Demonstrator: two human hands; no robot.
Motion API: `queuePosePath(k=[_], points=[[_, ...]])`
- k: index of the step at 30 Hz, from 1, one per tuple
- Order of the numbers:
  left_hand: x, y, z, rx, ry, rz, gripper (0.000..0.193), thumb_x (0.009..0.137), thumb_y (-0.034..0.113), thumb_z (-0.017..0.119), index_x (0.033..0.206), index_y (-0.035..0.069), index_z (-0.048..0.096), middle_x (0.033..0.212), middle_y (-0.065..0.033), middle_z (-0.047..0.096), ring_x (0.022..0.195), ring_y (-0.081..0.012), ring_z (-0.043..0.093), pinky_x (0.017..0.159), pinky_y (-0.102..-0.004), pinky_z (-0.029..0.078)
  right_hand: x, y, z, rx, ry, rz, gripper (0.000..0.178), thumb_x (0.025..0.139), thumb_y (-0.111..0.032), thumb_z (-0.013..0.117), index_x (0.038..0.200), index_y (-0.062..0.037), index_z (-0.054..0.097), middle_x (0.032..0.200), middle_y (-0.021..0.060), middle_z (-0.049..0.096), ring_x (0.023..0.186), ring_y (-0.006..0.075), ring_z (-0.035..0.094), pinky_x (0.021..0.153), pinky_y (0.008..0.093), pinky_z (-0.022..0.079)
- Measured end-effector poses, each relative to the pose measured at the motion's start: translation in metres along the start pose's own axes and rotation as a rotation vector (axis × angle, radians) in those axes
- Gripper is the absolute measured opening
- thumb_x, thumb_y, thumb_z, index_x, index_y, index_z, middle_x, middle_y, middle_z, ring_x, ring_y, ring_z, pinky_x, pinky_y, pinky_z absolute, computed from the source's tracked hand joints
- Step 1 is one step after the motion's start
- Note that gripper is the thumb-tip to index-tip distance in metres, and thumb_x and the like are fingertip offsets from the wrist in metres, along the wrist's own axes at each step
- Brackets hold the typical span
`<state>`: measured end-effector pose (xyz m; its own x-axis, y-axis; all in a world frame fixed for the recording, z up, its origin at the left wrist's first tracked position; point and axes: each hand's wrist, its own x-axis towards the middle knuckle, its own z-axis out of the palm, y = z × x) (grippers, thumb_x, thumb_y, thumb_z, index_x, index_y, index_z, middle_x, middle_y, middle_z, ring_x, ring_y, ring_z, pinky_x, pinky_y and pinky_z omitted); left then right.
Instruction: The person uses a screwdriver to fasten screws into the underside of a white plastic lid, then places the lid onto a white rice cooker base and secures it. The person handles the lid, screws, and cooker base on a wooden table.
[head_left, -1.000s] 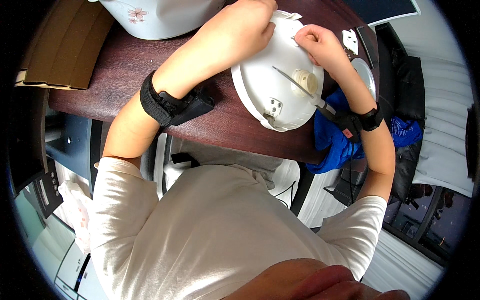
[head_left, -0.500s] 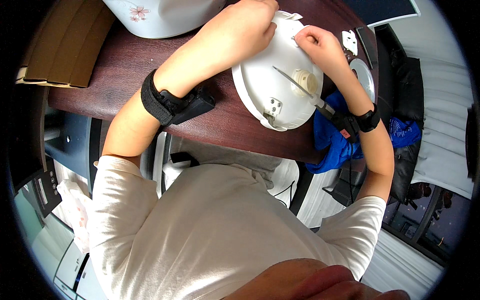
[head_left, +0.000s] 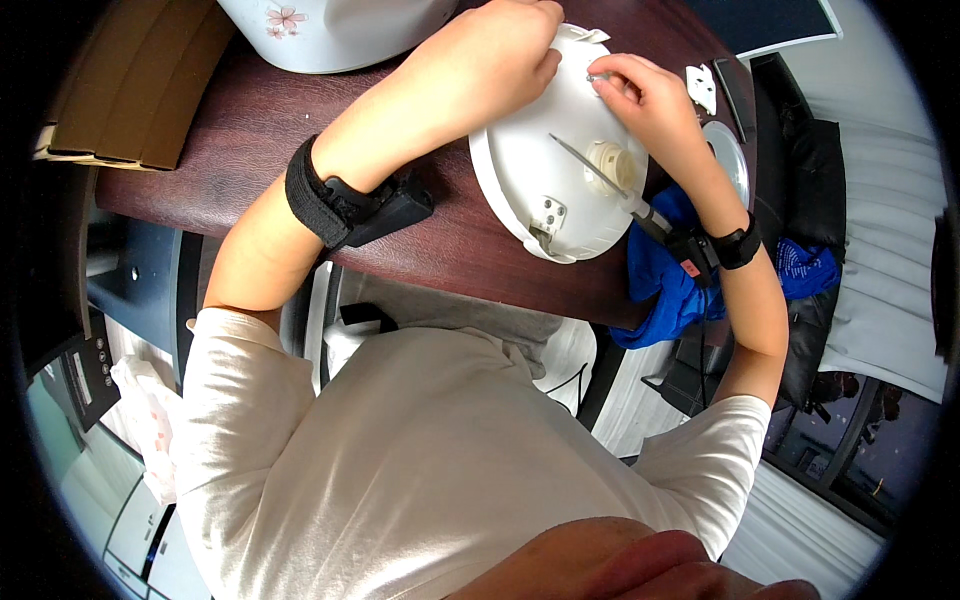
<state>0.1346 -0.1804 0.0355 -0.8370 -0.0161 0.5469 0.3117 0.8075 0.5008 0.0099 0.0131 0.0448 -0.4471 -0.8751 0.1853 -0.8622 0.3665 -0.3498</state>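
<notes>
A white dome-shaped plastic shell point(head_left: 510, 165) lies on the dark wood table with a cream round socket point(head_left: 612, 165) in its middle. Near its closest edge sits a small metal bracket point(head_left: 548, 213) with screws. My left hand point(head_left: 505, 60) is closed at the shell's far left edge, its fingertips partly hidden. At the far right of the shell, my right hand point(head_left: 645, 95) pinches a small metal piece, seemingly a screw point(head_left: 597, 77), between thumb and forefinger, by the surface. A screwdriver-like tool point(head_left: 590, 165) with a thin metal shaft crosses over the shell, its grey handle near my right wrist.
A glossy white container point(head_left: 340, 40) with a flower print stands at the far left, beside a brown cardboard box point(head_left: 140, 80). On the right lie a white plastic part point(head_left: 700, 90), a dark flat bar point(head_left: 730, 100), a round silvery lid point(head_left: 728, 150) and a blue cloth point(head_left: 660, 290).
My right hand's fingers have loosened and shifted slightly, so the small metal piece now shows at the fingertips. My left hand stays at the shell's edge.
</notes>
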Motion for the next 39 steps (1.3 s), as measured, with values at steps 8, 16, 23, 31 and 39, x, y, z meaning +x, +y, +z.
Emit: queuePosePath(k=[8,16,23,31,39], points=[[0.001,0.000,-0.001,0.011,-0.013,0.010,0.031,0.086,0.011,0.061,0.112,-0.005,0.058,0.104,-0.0236,0.063,0.097,-0.0388,0.060,0.085,-0.0416,0.049,0.003,-0.001,0.000,-0.208,0.056,-0.164,0.011,0.086,-0.020,0.065,0.090,-0.0096,0.064,0.076,0.0085,0.059,0.062,0.0253,0.061,0.058,0.0334,0.049],[0.000,0.001,-0.002,0.006,-0.006,0.016,0.032,0.085,0.012,0.061,0.112,-0.006,0.058,0.105,-0.0236,0.062,0.099,-0.0387,0.060,0.087,-0.0414,0.048,0.008,-0.002,-0.009,-0.283,0.024,-0.137,0.015,0.085,-0.024,0.065,0.088,-0.0093,0.063,0.077,0.0077,0.060,0.064,0.0261,0.061,0.057,0.0345,0.049],[0.000,0.009,-0.008,0.015,-0.033,0.009,0.033,0.085,0.012,0.061,0.112,-0.005,0.058,0.106,-0.0234,0.062,0.100,-0.0383,0.060,0.087,-0.0412,0.048,0.006,0.002,-0.002,-0.200,0.017,-0.207,0.014,0.087,-0.021,0.063,0.093,-0.0087,0.064,0.084,0.0102,0.062,0.070,0.0268,0.063,0.061,0.0347,0.051],[-0.002,0.002,-0.002,0.013,-0.006,0.012,0.033,0.085,0.012,0.061,0.112,-0.006,0.057,0.105,-0.0238,0.062,0.100,-0.0387,0.059,0.087,-0.0415,0.048,0.006,-0.004,-0.002,-0.224,0.007,-0.143,0.013,0.087,-0.021,0.062,0.090,-0.0081,0.063,0.083,0.0094,0.062,0.067,0.0282,0.062,0.061,0.0362,0.050],[0.002,0.004,-0.003,-0.023,-0.061,-0.005,0.031,0.085,0.011,0.060,0.112,-0.004,0.057,0.105,-0.0240,0.061,0.097,-0.0398,0.059,0.085,-0.0415,0.047,0.008,0.004,0.005,-0.303,0.090,-0.291,0.020,0.087,-0.024,0.061,0.078,-0.0060,0.063,0.075,0.0094,0.061,0.063,0.0288,0.062,0.057,0.0377,0.051]])
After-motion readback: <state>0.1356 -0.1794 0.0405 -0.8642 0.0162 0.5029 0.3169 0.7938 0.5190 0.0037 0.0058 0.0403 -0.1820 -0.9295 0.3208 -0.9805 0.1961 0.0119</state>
